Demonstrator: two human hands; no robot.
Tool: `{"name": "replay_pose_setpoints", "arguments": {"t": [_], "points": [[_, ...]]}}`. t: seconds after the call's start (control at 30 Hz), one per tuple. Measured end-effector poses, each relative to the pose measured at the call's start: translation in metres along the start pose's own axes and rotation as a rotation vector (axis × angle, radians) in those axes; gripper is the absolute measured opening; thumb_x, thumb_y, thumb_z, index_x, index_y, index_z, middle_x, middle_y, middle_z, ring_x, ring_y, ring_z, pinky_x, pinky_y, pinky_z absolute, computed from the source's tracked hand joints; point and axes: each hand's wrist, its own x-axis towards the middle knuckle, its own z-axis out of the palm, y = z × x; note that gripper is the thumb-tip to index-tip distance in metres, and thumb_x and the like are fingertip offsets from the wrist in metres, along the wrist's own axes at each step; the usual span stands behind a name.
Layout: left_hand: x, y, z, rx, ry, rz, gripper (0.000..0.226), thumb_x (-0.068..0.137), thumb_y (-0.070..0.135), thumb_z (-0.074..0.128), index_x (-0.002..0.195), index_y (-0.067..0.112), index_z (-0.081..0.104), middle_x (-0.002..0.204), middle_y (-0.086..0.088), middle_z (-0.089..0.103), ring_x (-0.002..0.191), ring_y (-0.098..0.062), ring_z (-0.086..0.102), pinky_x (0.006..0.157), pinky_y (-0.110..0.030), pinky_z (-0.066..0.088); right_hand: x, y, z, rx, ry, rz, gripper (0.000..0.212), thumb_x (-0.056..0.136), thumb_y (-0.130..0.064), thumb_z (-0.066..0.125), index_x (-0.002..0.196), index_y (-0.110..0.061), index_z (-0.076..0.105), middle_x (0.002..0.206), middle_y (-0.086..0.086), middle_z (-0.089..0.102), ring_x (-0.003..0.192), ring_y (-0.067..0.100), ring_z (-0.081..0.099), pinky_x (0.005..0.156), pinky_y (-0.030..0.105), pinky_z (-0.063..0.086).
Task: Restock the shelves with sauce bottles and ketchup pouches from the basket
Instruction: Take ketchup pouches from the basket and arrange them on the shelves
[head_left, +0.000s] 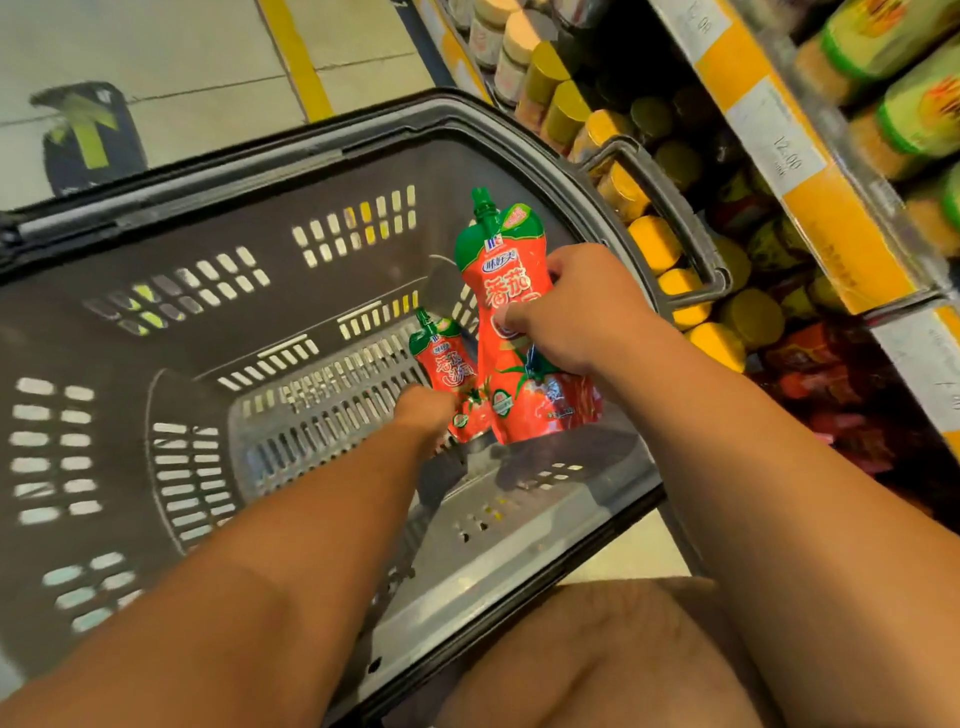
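Inside the dark plastic basket (218, 171), two red ketchup pouches with green tops and spouts are in the person's hands. Up above the basket floor, the larger pouch (511, 291) is upright with its spout pointing away from the camera, and the right hand (576, 317) grips it at mid-height, fingers curled over its right edge and thumb across its printed face. Just to its left and lower down, the smaller pouch (449, 364) sits near the slotted floor, its lower right corner hidden behind the larger one. At its lower left corner is the left hand (423, 410), with its fingers wrapped onto the pouch's bottom, though the grip itself is partly hidden by the back of the hand. Both bare forearms reach in from the near edge, and a bare knee (597, 660) shows below the basket's near wall. To the right, shelves (810, 171) carry yellow price strips, rows of yellow-lidded jars (654, 241), green-lidded jars above and red packets lower down. Pale floor tiles with a yellow line (296, 57) lie beyond the basket.
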Motion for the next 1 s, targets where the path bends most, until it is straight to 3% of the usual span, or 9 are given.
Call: {"name": "replay_pose_setpoints", "arguments": {"t": [0.07, 0.17, 0.23, 0.33, 0.47, 0.57, 0.67, 0.87, 1.0], "points": [[-0.008, 0.007, 0.006, -0.036, 0.019, 0.011, 0.034, 0.081, 0.03, 0.078, 0.102, 0.005, 0.066, 0.095, -0.014, 0.074, 0.086, -0.031, 0.073, 0.082, -0.047, 0.063, 0.0, 0.001, -0.002, 0.01, -0.009, 0.006, 0.04, 0.077, -0.035, 0.089, 0.109, -0.017, 0.071, 0.105, 0.005, 0.073, 0.093, 0.026, 0.07, 0.086, 0.042, 0.059], [-0.009, 0.009, 0.012, -0.027, 0.068, 0.01, 0.041, 0.084, 0.028, 0.077, 0.114, 0.007, 0.059, 0.104, -0.013, 0.069, 0.092, -0.033, 0.07, 0.084, -0.044, 0.061, -0.001, 0.004, -0.005, 0.004, -0.015, 0.018, 0.044, 0.078, -0.035, 0.088, 0.113, -0.016, 0.071, 0.109, 0.006, 0.073, 0.096, 0.026, 0.07, 0.086, 0.04, 0.058], [-0.008, 0.008, 0.014, -0.011, 0.072, 0.009, 0.039, 0.083, 0.027, 0.078, 0.112, 0.009, 0.061, 0.102, -0.013, 0.069, 0.091, -0.033, 0.07, 0.084, -0.046, 0.061, -0.001, 0.006, -0.007, 0.0, -0.023, 0.026, 0.046, 0.079, -0.036, 0.088, 0.116, -0.015, 0.07, 0.111, 0.005, 0.073, 0.096, 0.025, 0.069, 0.082, 0.037, 0.056], [-0.006, 0.008, 0.013, 0.007, 0.045, 0.023, 0.027, 0.083, 0.022, 0.08, 0.104, 0.009, 0.069, 0.096, -0.013, 0.073, 0.086, -0.031, 0.072, 0.084, -0.046, 0.062, -0.003, 0.008, -0.008, 0.007, -0.041, 0.034, 0.048, 0.081, -0.036, 0.087, 0.12, -0.015, 0.069, 0.113, 0.005, 0.073, 0.098, 0.026, 0.069, 0.085, 0.039, 0.057], [-0.004, 0.01, 0.012, 0.005, -0.003, 0.036, 0.014, 0.083, 0.011, 0.08, 0.093, 0.007, 0.071, 0.088, -0.012, 0.075, 0.062, -0.019, 0.064, 0.063, -0.03, 0.055, -0.004, 0.009, -0.01, 0.018, -0.068, 0.033, 0.048, 0.083, -0.034, 0.086, 0.123, -0.015, 0.068, 0.116, 0.005, 0.072, 0.1, 0.025, 0.069, 0.086, 0.04, 0.057], [0.003, 0.008, 0.012, -0.059, -0.05, 0.012, 0.024, 0.077, 0.009, 0.081, 0.1, 0.006, 0.073, 0.089, -0.012, 0.077, 0.067, -0.025, 0.07, 0.074, -0.038, 0.06, -0.005, 0.01, -0.013, 0.027, -0.074, 0.031, 0.047, 0.083, -0.033, 0.086, 0.122, -0.014, 0.068, 0.115, 0.006, 0.073, 0.098, 0.026, 0.07, 0.087, 0.041, 0.058], [0.003, 0.005, 0.004, -0.094, -0.1, -0.025, 0.033, 0.068, 0.008, 0.084, 0.097, 0.01, 0.069, 0.093, -0.015, 0.078, 0.084, -0.035, 0.077, 0.082, -0.058, 0.062, -0.007, 0.009, -0.015, 0.013, -0.064, 0.014, 0.048, 0.082, -0.034, 0.087, 0.12, -0.013, 0.068, 0.114, 0.007, 0.072, 0.098, 0.027, 0.07, 0.089, 0.042, 0.058], [-0.025, 0.008, -0.025, -0.11, -0.159, -0.088, 0.037, 0.085, -0.003, 0.077, 0.116, 0.003, 0.056, 0.111, -0.019, 0.072, 0.094, -0.038, 0.073, 0.089, -0.058, 0.059, -0.01, 0.005, -0.022, -0.009, -0.047, -0.02, 0.057, 0.081, -0.038, 0.087, 0.126, -0.012, 0.065, 0.119, 0.008, 0.07, 0.103, 0.03, 0.068, 0.092, 0.044, 0.057], [-0.05, 0.017, -0.051, -0.195, -0.198, -0.049, 0.037, 0.088, -0.001, 0.073, 0.122, 0.006, 0.061, 0.109, -0.017, 0.076, 0.096, -0.036, 0.076, 0.091, -0.058, 0.059, -0.02, 0.006, -0.027, 0.001, -0.039, -0.051, 0.052, 0.082, -0.037, 0.086, 0.123, -0.013, 0.066, 0.117, 0.008, 0.071, 0.102, 0.031, 0.067, 0.093, 0.044, 0.057]]}}
